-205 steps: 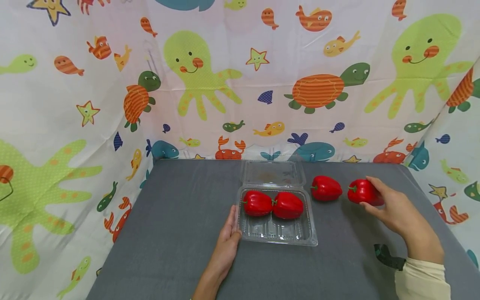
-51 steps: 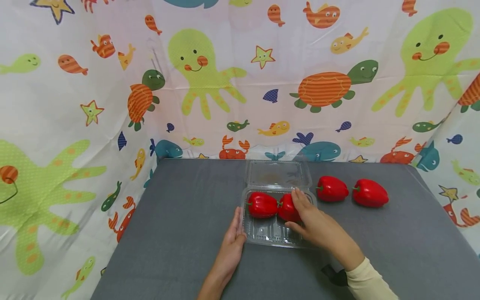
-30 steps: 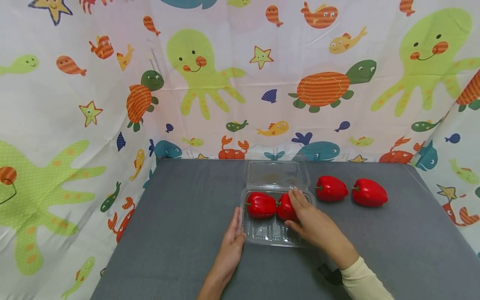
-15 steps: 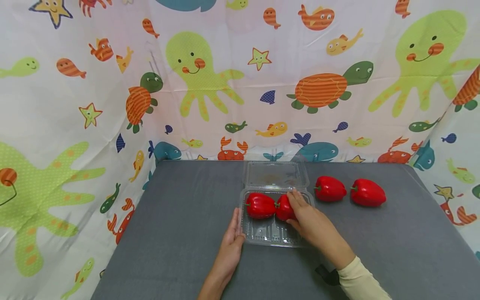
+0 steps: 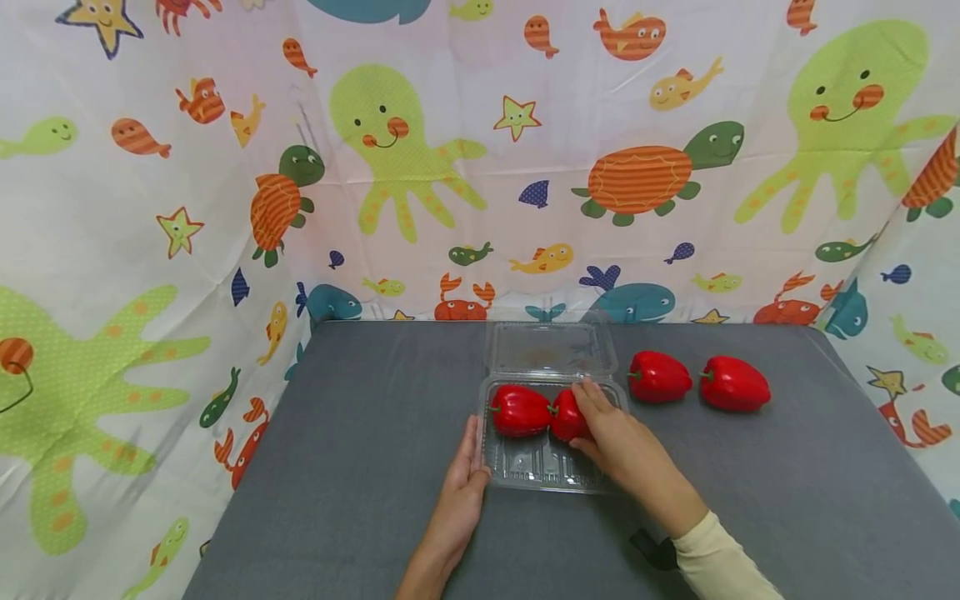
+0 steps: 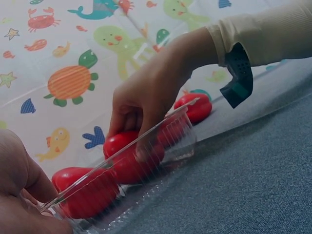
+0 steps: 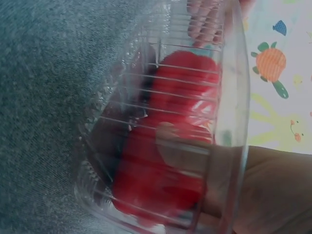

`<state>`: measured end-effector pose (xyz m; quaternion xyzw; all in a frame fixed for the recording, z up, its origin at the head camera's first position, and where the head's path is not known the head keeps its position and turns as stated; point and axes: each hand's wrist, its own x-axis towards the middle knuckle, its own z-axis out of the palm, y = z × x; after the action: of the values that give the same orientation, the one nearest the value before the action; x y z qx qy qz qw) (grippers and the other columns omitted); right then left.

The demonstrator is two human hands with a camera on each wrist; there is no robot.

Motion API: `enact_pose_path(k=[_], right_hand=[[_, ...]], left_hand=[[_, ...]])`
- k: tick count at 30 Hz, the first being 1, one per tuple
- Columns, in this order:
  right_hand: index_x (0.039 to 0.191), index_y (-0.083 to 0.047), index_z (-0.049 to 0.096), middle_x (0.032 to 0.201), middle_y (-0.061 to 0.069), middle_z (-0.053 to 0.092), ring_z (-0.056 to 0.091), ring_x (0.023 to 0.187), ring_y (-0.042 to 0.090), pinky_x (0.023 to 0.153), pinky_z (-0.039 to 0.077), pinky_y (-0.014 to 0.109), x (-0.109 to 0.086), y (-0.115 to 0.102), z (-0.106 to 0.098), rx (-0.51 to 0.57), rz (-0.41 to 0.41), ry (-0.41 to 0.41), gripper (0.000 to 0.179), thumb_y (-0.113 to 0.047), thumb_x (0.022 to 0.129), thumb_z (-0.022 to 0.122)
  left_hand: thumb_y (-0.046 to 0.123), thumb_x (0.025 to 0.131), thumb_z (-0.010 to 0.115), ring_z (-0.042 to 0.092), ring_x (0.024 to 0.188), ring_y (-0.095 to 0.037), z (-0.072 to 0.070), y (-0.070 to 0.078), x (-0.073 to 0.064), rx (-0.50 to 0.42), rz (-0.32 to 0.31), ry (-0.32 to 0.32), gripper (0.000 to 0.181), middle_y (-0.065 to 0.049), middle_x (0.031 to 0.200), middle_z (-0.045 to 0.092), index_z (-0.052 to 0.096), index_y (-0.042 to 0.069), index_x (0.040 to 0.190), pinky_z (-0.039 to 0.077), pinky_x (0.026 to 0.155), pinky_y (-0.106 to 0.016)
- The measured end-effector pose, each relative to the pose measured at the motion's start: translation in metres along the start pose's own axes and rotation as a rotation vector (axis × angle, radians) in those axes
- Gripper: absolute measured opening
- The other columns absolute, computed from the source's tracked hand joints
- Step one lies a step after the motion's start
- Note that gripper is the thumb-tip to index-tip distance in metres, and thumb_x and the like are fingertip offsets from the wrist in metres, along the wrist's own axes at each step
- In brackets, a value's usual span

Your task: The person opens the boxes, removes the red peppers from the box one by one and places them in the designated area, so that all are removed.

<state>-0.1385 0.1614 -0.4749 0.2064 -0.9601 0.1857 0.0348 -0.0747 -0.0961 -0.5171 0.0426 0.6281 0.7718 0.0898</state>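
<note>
A clear plastic container (image 5: 517, 477) lies on the grey cloth with its hinged lid (image 5: 551, 346) folded back. Two red bell peppers sit side by side along its far half. My left hand (image 5: 456, 492) holds the container's left edge, fingers along the wall and thumb near the front corner. Inside, my right hand (image 5: 630, 454) grips the right pepper (image 5: 568, 417), thumb on the near side and fingers over the far side. The left pepper (image 5: 520, 411) touches it stem-side. In the right wrist view, the right thumb (image 7: 180, 151) shows through the clear wall, against the pepper.
Two more red bell peppers lie right of the container: a nearer one (image 5: 659, 377) and an outer one (image 5: 735, 383). A patterned curtain (image 5: 480, 167) with sea animals rises behind and beside the table (image 5: 360, 467). A dark strap (image 6: 239, 75) hangs at the right wrist.
Earlier my right hand held the outer right pepper, which now lies on the table. The hand has moved left to the container's right pepper. My left hand stays at the container.
</note>
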Motion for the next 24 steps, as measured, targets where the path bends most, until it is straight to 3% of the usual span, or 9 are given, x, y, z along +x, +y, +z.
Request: enact_pose_path(k=[13, 24], right_hand=[[0.157, 0.004, 0.045, 0.157, 0.028, 0.047, 0.064, 0.127, 0.048, 0.098, 0.057, 0.059, 0.0005, 0.0012, 0.0034, 0.004, 0.013, 0.011, 0.091, -0.02, 0.082, 0.092], [0.156, 0.004, 0.047, 0.157, 0.028, 0.048, 0.064, 0.126, 0.05, 0.099, 0.056, 0.06, 0.0022, 0.0008, -0.0055, 0.01, -0.003, -0.005, 0.089, -0.018, 0.082, 0.092]], left_hand=[[-0.011, 0.103, 0.029, 0.0, 0.162, -0.016, -0.0002, -0.0005, -0.0006, -0.003, -0.005, 0.001, 0.076, -0.001, 0.178, 0.002, -0.003, 0.008, 0.17, 0.012, 0.123, -0.016], [-0.009, 0.105, 0.03, 0.001, 0.162, -0.016, -0.0002, -0.0001, 0.0005, 0.006, -0.01, 0.012, 0.075, 0.001, 0.178, 0.003, -0.001, 0.01, 0.171, 0.01, 0.126, -0.025]])
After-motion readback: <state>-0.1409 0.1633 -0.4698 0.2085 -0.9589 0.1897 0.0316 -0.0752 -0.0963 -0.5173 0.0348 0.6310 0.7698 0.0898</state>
